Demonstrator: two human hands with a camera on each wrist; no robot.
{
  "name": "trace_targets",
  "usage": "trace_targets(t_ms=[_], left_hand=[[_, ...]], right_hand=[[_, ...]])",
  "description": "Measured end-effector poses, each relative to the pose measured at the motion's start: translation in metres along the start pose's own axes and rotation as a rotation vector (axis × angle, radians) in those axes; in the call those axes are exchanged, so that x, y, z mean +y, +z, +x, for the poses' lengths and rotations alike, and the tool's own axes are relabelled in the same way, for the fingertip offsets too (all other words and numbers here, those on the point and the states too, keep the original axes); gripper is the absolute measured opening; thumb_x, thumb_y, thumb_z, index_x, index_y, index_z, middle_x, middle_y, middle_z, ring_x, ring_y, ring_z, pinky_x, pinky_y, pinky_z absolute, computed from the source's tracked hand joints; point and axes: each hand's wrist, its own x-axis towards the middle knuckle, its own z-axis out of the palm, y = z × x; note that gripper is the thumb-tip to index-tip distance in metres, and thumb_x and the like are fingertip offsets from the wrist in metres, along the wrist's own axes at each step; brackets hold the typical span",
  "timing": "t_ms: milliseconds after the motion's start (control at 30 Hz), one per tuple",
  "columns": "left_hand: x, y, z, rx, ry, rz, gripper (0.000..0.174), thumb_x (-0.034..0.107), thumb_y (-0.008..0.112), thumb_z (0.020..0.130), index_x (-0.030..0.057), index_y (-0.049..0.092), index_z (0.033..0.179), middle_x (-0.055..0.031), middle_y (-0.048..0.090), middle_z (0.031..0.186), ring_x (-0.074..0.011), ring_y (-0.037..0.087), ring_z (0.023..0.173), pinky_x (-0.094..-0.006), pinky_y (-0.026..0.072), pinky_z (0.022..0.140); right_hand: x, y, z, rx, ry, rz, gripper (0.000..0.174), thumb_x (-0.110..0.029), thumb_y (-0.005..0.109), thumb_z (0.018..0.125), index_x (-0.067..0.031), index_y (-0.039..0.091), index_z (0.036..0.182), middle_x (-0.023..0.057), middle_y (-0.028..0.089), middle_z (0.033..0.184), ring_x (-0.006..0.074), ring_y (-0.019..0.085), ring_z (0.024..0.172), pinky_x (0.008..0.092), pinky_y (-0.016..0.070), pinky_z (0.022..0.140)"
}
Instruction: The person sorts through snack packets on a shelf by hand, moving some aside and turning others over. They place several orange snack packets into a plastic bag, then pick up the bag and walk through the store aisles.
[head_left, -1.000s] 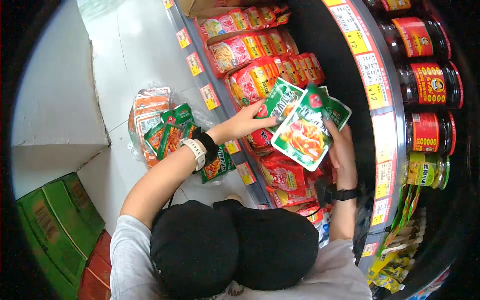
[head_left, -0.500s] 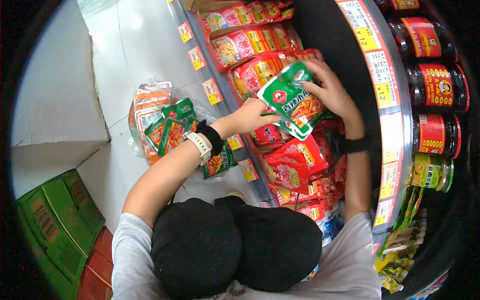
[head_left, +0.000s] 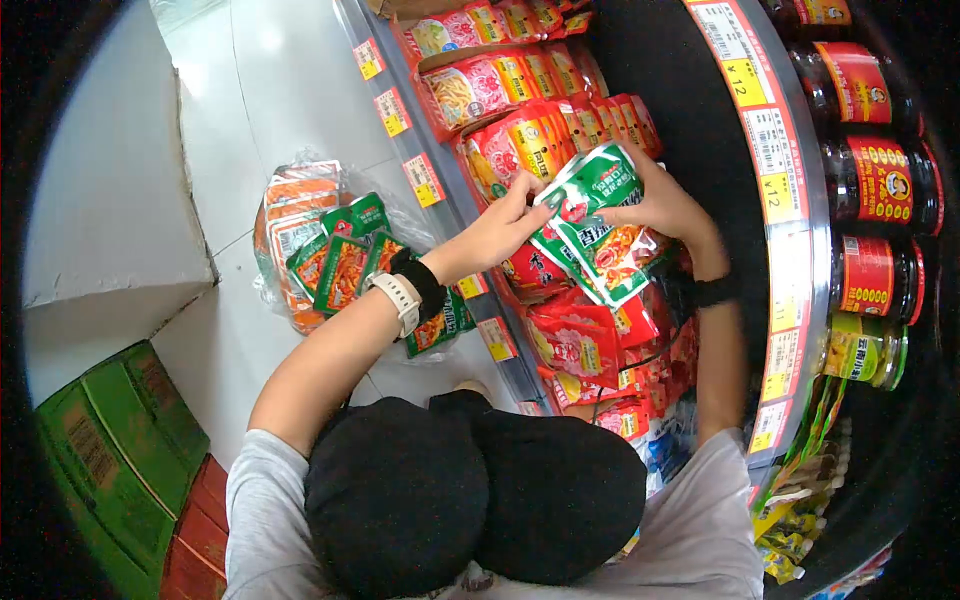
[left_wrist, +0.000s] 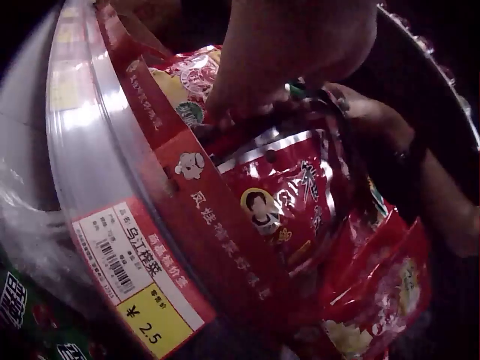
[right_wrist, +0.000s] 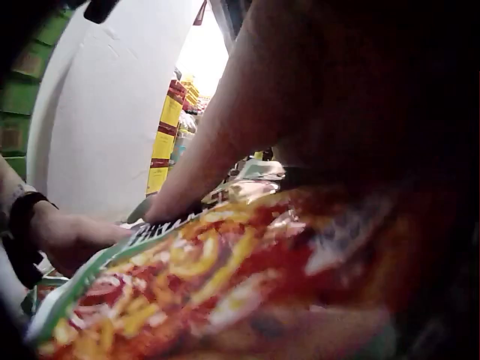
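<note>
In the head view, several green packets (head_left: 605, 262) with pictures of red food are held overlapped above the shelf. My left hand (head_left: 502, 225) pinches their left edge between thumb and fingers. From the right, my right hand (head_left: 665, 205) grips the same packets, thumb across the front. The right wrist view shows a packet's printed front (right_wrist: 217, 270) close up, with the left hand (right_wrist: 79, 238) beyond it. Under the hands, a dark red packet (left_wrist: 289, 195) stands in a red display box (left_wrist: 199, 187), in the left wrist view.
Red and yellow packets (head_left: 510, 150) fill the shelf boxes. Jars (head_left: 880, 180) line a curved shelf rail (head_left: 800, 250) on the right. On the floor at left lies a plastic bag (head_left: 290, 235) with orange and green packets. Green boxes (head_left: 115, 440) stand at lower left.
The right hand has moved from the packets' lower right side up to their upper right edge. The packets have turned, and now overlap in a slight fan between both hands.
</note>
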Motion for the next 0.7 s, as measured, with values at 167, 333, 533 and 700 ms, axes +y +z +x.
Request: trace_targets(t_ms=[167,333,533,700], left_hand=[[-0.003,0.0,-0.004,-0.048,0.002,-0.047,0.016,0.021,0.04,0.096,0.0074,0.034,0.103,-0.0007,0.04,0.095,-0.0076,0.038,0.095,-0.0247,0.0339,0.086],[0.012,0.0,-0.004,-0.102,-0.015,-0.068,0.025,0.019,0.039,0.096,0.0066,0.033,0.117,-0.0045,0.042,0.112,-0.0091,0.037,0.11,-0.0261,0.0318,0.094],[0.007,0.002,-0.007,-0.201,0.036,-0.011,0.033,0.01,0.042,0.09,0.0062,0.032,0.122,-0.0054,0.058,0.086,-0.0137,0.055,0.095,-0.0296,0.0366,0.09],[0.004,0.001,-0.006,-0.233,0.0,0.037,0.034,0.006,0.043,0.088,0.0055,0.034,0.121,-0.0028,0.051,0.081,-0.0122,0.055,0.096,-0.0271,0.0367,0.086]], right_hand=[[0.012,0.005,0.014,-0.19,0.062,0.06,0.084,-0.021,0.08,0.063,-0.0007,0.035,0.131,0.0117,0.057,0.109,0.0166,0.054,0.1,0.0296,0.0431,0.087],[0.017,-0.016,0.005,-0.061,0.053,0.008,0.076,-0.018,0.079,0.065,-0.0008,0.04,0.128,0.0095,0.057,0.111,0.0152,0.054,0.1,0.0284,0.0434,0.087],[0.063,-0.042,-0.035,0.682,0.189,0.406,0.043,-0.009,0.072,0.071,-0.004,0.054,0.11,0.0049,0.061,0.1,0.013,0.058,0.089,0.0272,0.0474,0.077],[0.104,-0.021,-0.043,0.864,0.148,0.819,0.029,-0.006,0.07,0.073,-0.0017,0.059,0.1,0.0054,0.062,0.097,0.0164,0.061,0.087,0.0301,0.0495,0.076]])
